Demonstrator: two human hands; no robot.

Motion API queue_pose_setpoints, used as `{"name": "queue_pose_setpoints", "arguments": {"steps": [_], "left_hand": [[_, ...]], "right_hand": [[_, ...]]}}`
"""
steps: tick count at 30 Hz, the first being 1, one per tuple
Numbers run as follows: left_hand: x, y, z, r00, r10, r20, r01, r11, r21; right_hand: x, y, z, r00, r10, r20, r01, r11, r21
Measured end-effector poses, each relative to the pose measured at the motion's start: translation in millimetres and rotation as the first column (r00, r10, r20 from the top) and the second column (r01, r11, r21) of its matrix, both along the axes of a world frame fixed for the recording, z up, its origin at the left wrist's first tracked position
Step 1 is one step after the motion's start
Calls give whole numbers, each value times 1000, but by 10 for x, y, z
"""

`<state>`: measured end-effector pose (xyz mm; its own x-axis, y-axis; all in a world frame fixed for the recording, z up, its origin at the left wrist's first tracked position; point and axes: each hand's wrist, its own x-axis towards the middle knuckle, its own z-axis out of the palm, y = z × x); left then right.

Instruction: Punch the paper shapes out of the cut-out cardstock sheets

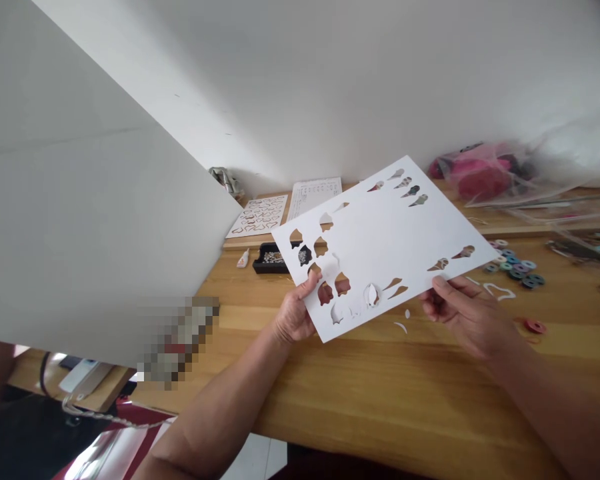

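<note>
A white sheet of paper (pixel 380 243) with cut-out shapes is held up above the wooden table, tilted toward me. Some openings are petal-like and sit at its left; others are ice-cream-cone-like, at its far and right edges. My left hand (pixel 299 310) grips the near left edge, thumb on top and fingers underneath. At the near right edge, my right hand (pixel 463 310) pinches the paper between thumb and fingers. Two small white paper scraps (pixel 401 327) lie on the table below the sheet.
A black tray (pixel 270 260) of small pieces and a small white bottle (pixel 243 259) stand behind. Two printed sheets (pixel 258 216) lie on the back ledge. Coloured rolls (pixel 523 272), a red roll (pixel 535 326) and a pink bag (pixel 485 173) are at right. A grey panel (pixel 90 200) rises at left.
</note>
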<state>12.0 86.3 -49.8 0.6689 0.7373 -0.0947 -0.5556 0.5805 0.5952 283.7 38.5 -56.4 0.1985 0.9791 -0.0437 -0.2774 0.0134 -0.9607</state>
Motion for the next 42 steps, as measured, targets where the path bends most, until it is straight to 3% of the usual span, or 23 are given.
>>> {"name": "queue_pose_setpoints", "arguments": {"steps": [11, 24, 33, 42], "left_hand": [[-19, 17, -72, 992, 83, -91, -84, 996, -8], [-2, 48, -89, 991, 110, -75, -113, 993, -41], [-67, 45, 46, 986, 164, -19, -160, 978, 133], [-97, 92, 75, 970, 242, 16, -242, 965, 102]], "right_hand": [[12, -6, -9, 1000, -9, -10, 9, 1000, -25], [3, 13, -7, 999, -49, -10, 48, 998, -39], [15, 34, -20, 998, -54, -25, 53, 998, -33], [17, 24, -1, 998, -59, -26, 57, 997, -56]]}}
